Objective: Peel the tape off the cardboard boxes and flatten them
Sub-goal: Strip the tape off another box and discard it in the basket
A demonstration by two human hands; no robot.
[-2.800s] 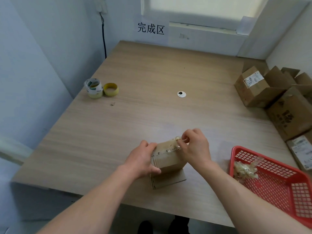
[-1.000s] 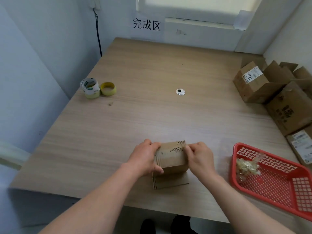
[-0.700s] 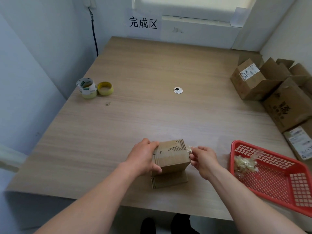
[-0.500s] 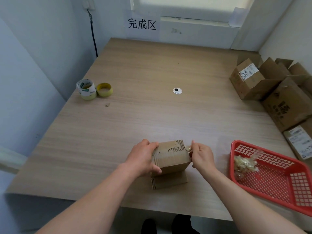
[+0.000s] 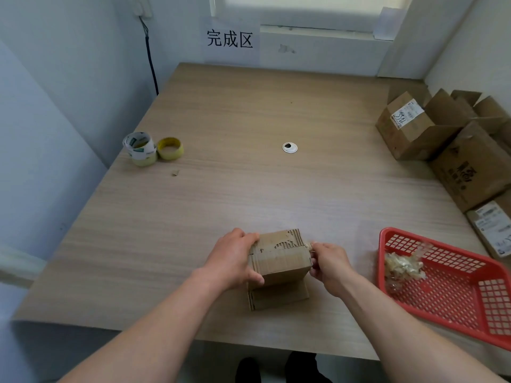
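Observation:
A small brown cardboard box (image 5: 279, 257) stands near the table's front edge, its top torn where tape came away, one flap lying flat toward me. My left hand (image 5: 233, 259) grips its left side, fingers over the top edge, thumb on the front. My right hand (image 5: 327, 262) is curled against the right side and pinches a bit of clear tape (image 5: 309, 246) at the upper right corner. Several taped cardboard boxes (image 5: 409, 125) wait at the table's right edge.
A red plastic basket (image 5: 453, 291) at the front right holds crumpled peeled tape (image 5: 402, 268). Two tape rolls (image 5: 153, 147) sit at the left edge. A small white cable grommet (image 5: 289, 147) lies mid-table. Walls enclose the wooden table (image 5: 249, 189) on three sides.
My right hand has moved from the box's top edge down to its right side, pulling tape off the top. The left hand has kept its grip; the box has barely moved.

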